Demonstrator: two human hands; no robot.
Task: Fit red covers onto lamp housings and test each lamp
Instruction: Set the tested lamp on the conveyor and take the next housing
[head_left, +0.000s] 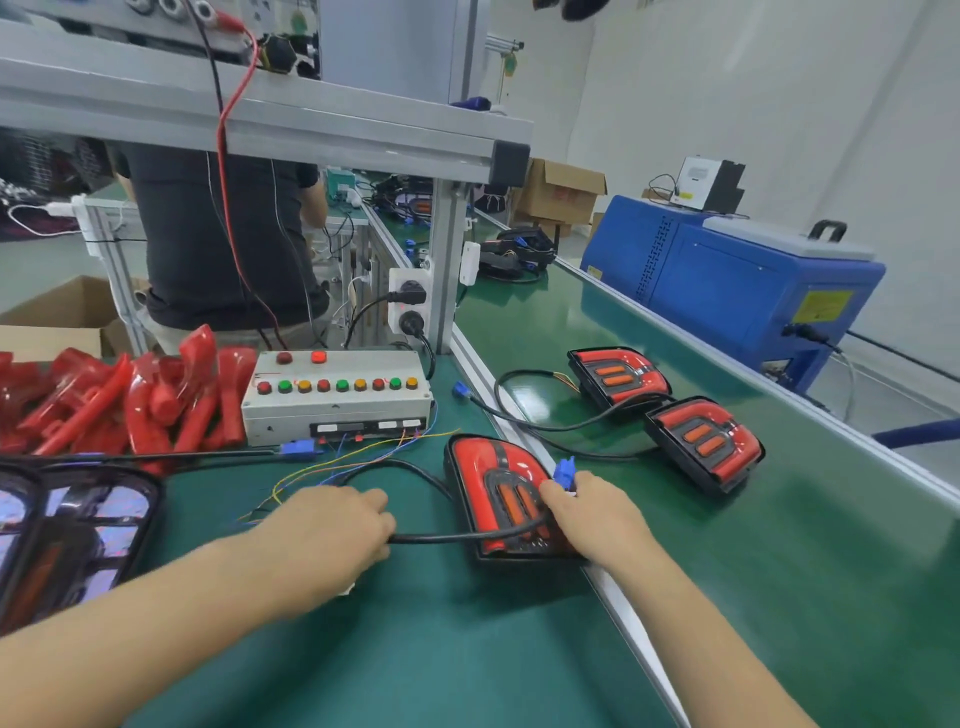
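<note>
At centre frame the left hand (332, 525) curls round the black cable (441, 538) of the covered lamp (498, 499), which lies just beside the metal rail (488, 384) dividing the bench mat (415, 649) from the green conveyor belt (779, 571). The right hand (597, 512) pinches the blue connector (563, 473) over the lamp's right edge. Two finished lamps (618, 376) (704, 441) sit on the belt at right centre, close together. Loose red covers (130, 400) pile at left, touching the button test box (337, 397). An uncovered housing (78, 525) fills the left edge. Bare mat lies along the bottom of the frame.
</note>
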